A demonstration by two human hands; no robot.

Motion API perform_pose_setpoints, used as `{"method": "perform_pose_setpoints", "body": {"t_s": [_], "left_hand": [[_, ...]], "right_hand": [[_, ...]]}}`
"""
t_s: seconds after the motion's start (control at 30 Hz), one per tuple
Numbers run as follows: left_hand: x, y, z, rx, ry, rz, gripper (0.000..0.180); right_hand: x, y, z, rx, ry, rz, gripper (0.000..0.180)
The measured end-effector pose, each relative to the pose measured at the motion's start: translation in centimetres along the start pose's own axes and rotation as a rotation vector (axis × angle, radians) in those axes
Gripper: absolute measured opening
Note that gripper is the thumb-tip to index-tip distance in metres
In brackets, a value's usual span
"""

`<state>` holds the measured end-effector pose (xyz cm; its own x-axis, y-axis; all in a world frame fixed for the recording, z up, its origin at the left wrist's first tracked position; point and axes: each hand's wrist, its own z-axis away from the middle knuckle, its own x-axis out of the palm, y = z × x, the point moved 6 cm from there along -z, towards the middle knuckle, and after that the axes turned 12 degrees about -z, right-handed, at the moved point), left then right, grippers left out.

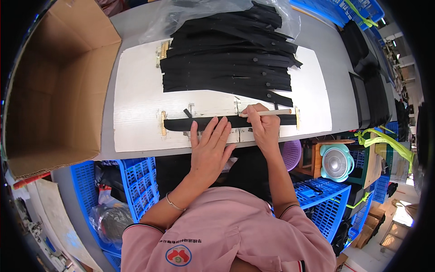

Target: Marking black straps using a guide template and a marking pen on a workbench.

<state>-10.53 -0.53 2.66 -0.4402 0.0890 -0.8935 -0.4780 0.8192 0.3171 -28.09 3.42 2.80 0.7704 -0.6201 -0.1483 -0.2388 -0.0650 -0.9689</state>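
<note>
A long black fabric strip (177, 124) lies lengthwise across a white board (312, 90), between two short tan end pieces fixed to the board. Fingers spread, my left hand (209, 147) rests flat on the strip and presses it down. My right hand (264, 129) grips a slim white marking pencil (274, 112), whose tip meets the strip's upper edge near a dark line on the board. A small black tab (187, 113) lies just above the strip. Beyond it, several more black strips (226, 68) are spread in an overlapping pile, with small dark round pieces along their right part.
A large open cardboard box (59, 90) stands at the left of the grey table (335, 111). Clear plastic film (158, 25) lies behind the pile. Black cases (362, 59) sit at the right. Blue crates (138, 181) and a small teal fan (336, 162) are below table level.
</note>
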Motion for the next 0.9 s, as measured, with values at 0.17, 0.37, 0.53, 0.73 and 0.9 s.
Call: {"method": "perform_pose_setpoints", "body": {"t_s": [0.17,0.37,0.53,0.73,0.9], "left_hand": [[-0.1,0.0,0.0,0.001,0.001,-0.003,0.057],[-0.1,0.1,-0.1,-0.003,-0.006,-0.006,0.057],[-0.1,0.1,-0.2,-0.004,0.003,-0.013,0.056],[-0.1,-0.1,-0.1,-0.014,0.014,-0.028,0.055],[-0.4,-0.5,-0.1,-0.016,0.011,0.096,0.056]], "right_hand": [[0.2,0.1,0.0,0.009,-0.015,0.034,0.026],[0.4,0.2,0.0,-0.032,-0.023,0.053,0.025],[-0.3,-0.1,0.3,-0.026,-0.017,0.011,0.026],[0.4,-0.3,0.1,-0.024,-0.147,0.011,0.028],[0.2,-0.4,0.2,-0.022,-0.177,0.032,0.029]]}}
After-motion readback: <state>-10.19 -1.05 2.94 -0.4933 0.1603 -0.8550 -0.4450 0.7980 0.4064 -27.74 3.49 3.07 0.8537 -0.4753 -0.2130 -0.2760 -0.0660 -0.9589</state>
